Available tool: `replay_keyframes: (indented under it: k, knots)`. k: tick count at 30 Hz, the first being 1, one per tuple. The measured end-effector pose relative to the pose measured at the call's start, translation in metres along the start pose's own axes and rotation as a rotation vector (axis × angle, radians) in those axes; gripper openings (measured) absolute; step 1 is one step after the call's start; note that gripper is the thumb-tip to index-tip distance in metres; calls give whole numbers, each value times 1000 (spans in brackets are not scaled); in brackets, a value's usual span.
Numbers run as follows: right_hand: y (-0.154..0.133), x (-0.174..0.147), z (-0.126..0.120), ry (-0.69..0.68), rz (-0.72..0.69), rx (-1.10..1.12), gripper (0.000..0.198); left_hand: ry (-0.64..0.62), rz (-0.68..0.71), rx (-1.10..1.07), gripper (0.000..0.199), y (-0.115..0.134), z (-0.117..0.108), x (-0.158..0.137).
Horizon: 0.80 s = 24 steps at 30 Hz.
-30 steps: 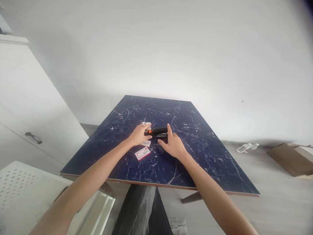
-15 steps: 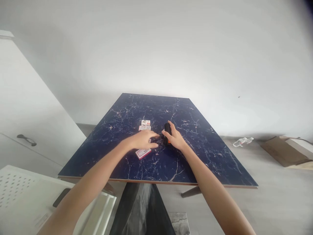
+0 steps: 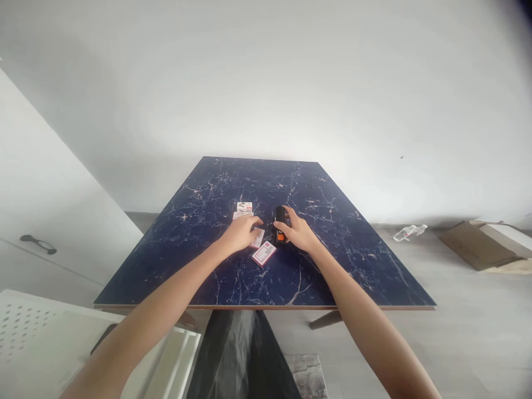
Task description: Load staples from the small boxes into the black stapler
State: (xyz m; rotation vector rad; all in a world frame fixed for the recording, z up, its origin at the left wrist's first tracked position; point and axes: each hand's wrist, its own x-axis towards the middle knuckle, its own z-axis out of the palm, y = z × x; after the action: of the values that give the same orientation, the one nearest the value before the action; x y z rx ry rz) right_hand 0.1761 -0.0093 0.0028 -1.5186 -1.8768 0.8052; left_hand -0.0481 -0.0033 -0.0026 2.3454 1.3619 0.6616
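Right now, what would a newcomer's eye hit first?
Likely the dark blue marbled table, in front of the pale wall. Near its middle, the right hand grips a black object with an orange patch; to its left, small red-and-white boxes lie by the left hand.

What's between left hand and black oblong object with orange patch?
Head view: a flat white-and-red packet, partly hidden by the left hand, then a strip of bare blue marbled tabletop.
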Motion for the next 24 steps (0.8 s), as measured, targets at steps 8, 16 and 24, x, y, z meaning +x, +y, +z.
replay_keyframes:
  k: [8,16,24]
  knots:
    - [0,-4,-1,-202,-33,267,81,-51,-41,-231,24,7,6,-6]
    - [3,-2,-4,-224,-9,302,84,-262,106,-191,73,9,-17,-10]
    - [9,0,-6,-228,-49,370,83,-112,96,-12,58,37,-33,-34]
